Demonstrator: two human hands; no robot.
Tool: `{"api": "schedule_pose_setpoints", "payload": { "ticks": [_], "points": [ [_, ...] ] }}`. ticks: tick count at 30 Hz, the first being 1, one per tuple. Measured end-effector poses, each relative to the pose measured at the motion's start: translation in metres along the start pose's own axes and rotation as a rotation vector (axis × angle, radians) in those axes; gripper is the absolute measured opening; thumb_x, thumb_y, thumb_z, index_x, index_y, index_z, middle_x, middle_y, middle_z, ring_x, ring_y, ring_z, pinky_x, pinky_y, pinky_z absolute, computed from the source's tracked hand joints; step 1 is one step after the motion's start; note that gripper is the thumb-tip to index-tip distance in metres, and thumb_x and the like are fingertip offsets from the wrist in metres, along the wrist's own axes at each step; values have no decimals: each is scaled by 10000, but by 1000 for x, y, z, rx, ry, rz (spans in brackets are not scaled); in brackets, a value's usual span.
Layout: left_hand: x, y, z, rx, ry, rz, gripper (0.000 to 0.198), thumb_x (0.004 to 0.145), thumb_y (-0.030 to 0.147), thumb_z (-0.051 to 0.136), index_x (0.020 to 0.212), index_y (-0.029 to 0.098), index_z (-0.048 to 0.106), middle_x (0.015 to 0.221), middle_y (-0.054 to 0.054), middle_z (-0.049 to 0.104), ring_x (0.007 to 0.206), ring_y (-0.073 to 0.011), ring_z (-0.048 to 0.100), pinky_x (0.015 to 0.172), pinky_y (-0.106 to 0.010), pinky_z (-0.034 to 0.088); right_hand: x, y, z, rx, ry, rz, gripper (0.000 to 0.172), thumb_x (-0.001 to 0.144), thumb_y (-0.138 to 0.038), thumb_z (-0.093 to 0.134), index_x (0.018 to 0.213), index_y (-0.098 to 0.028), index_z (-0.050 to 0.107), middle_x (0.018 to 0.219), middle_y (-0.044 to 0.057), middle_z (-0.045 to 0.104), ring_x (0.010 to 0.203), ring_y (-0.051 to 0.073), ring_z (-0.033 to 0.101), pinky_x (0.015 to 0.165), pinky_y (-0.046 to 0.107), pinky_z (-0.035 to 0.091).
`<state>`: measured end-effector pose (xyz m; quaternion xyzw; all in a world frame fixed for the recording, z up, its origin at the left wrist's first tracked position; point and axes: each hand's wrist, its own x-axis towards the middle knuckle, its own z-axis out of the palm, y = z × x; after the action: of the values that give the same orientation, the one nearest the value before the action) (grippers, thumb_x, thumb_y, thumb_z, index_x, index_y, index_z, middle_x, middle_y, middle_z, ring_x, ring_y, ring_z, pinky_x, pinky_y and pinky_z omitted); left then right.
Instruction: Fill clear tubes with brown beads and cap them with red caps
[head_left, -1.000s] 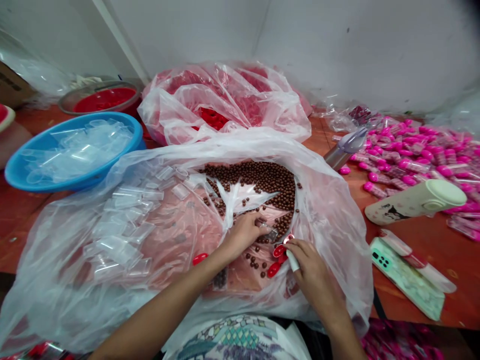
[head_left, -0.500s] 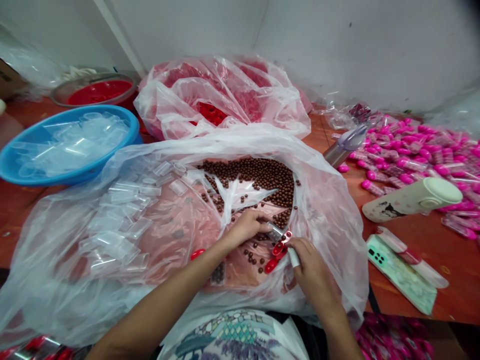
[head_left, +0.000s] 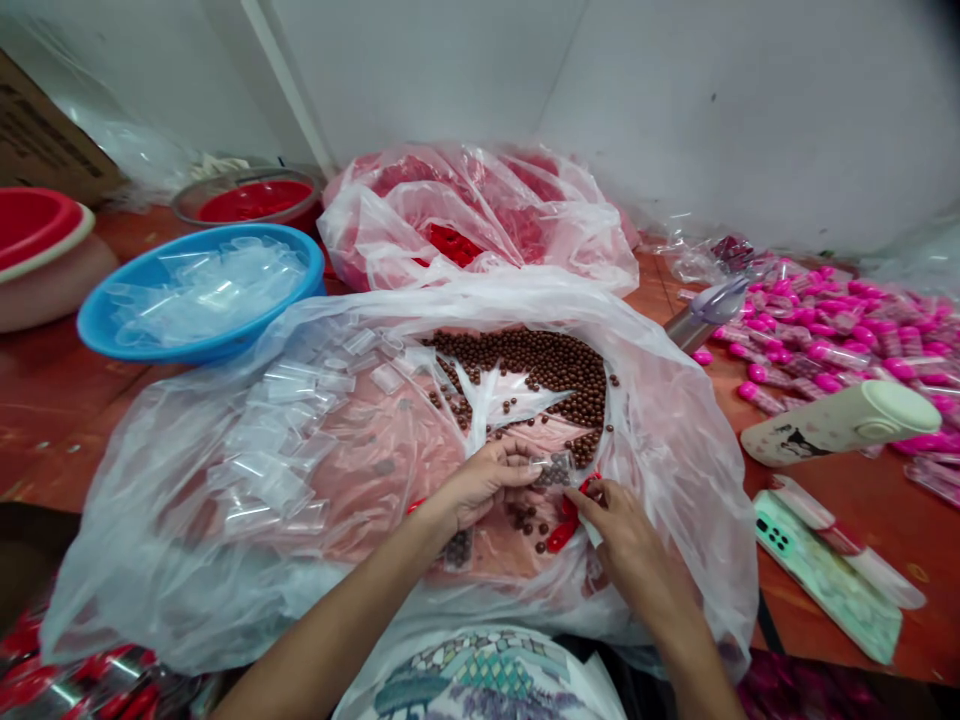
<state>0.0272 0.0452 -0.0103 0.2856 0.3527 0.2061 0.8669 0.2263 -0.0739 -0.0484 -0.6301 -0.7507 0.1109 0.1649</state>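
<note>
My left hand (head_left: 489, 482) grips a clear plastic tube (head_left: 555, 469) that holds several dark brown balls, its far end pointing right. Close to that end, my right hand (head_left: 621, 518) pinches a red plastic cap (head_left: 592, 482), partly covered by the fingers. White wrapping shows on one right finger. Other red pieces (head_left: 561, 534) lie just below, beside loose brown balls. The main heap of brown balls (head_left: 525, 350) spreads behind both hands on a clear plastic sheet (head_left: 390, 440). A filled clear tube (head_left: 457, 550) lies under my left forearm.
Empty clear tubes (head_left: 281, 430) are piled at left on the sheet. Behind them stands a blue basin (head_left: 112, 340) of clear parts. A large bag (head_left: 487, 215) of red pieces sits at the back. At right are a cream bottle (head_left: 840, 425), a phone (head_left: 832, 590) and pink-capped tubes (head_left: 847, 320).
The view has shifted left, so things appear farther right. My left hand has turned the tube nearly level, and brown balls now show inside it. My right fingers have come closer to its end.
</note>
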Motion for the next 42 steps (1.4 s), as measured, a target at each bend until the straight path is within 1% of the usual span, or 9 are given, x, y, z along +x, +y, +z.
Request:
{"api": "schedule_pose_setpoints", "payload": {
  "ticks": [3,6,12,20,23,28,32,36,42],
  "points": [
    [-23,-3,-3,-92,-43,83,319,659,159,741,925,163,566,884,-34,636,780,-153,647,679,-274,553,6,1,-1,-13,-36,-22,664,585,36,408,1148,-270,582,1056,56,540,990,220,529,825,374,484],
    [-36,-9,-8,-155,32,131,400,661,124,733,1024,184,576,942,-35,637,795,-137,643,709,-259,542,12,0,-3,-39,-49,-22,563,638,15,422,1107,-249,589,1075,67,537,996,226,519,835,388,472],
    [-43,-16,-16,-119,183,225,458,641,114,739,1079,147,609,971,-66,657,768,-135,646,730,-244,515,20,-9,-3,35,123,-39,447,738,-59,447,1150,-202,546,1138,95,582,1098,269,491,926,465,406],
    [-48,-17,-19,-77,177,232,498,655,119,725,1135,116,588,971,-90,672,777,-150,646,756,-275,510,32,-43,-4,699,198,376,344,868,-331,450,1190,-252,541,1171,52,605,1074,229,544,920,369,408],
    [-50,-18,-19,-58,183,205,502,659,134,725,1142,115,594,1008,-97,669,782,-149,644,759,-277,512,43,-56,-6,978,186,524,302,841,-381,517,1113,-261,572,953,21,659,825,176,595,741,291,458],
    [-54,-21,-19,-77,127,202,413,694,172,702,1099,130,631,1069,-100,659,838,-164,641,774,-292,522,57,-66,-8,1352,119,617,280,797,-400,600,1036,-257,576,658,-35,596,522,96,498,468,192,376],
    [-57,-23,-22,-81,163,183,400,690,174,704,1083,135,641,1077,-105,657,829,-168,645,751,-288,531,61,-66,-5,1363,60,624,345,760,-407,651,1067,-264,586,764,-20,628,554,86,525,473,179,398],
    [-58,-23,-23,-26,180,187,388,704,192,690,1084,127,648,1063,-108,661,830,-167,645,746,-274,530,61,-65,-3,1297,106,580,332,736,-378,684,1035,-244,631,933,13,652,674,104,581,576,195,466],
    [-55,-26,-22,-30,164,127,368,703,190,689,1068,154,669,994,-83,692,796,-146,651,731,-246,531,61,-68,-4,1376,40,620,323,752,-367,660,1046,-239,624,810,15,665,593,110,588,496,198,463]
  ]
}}
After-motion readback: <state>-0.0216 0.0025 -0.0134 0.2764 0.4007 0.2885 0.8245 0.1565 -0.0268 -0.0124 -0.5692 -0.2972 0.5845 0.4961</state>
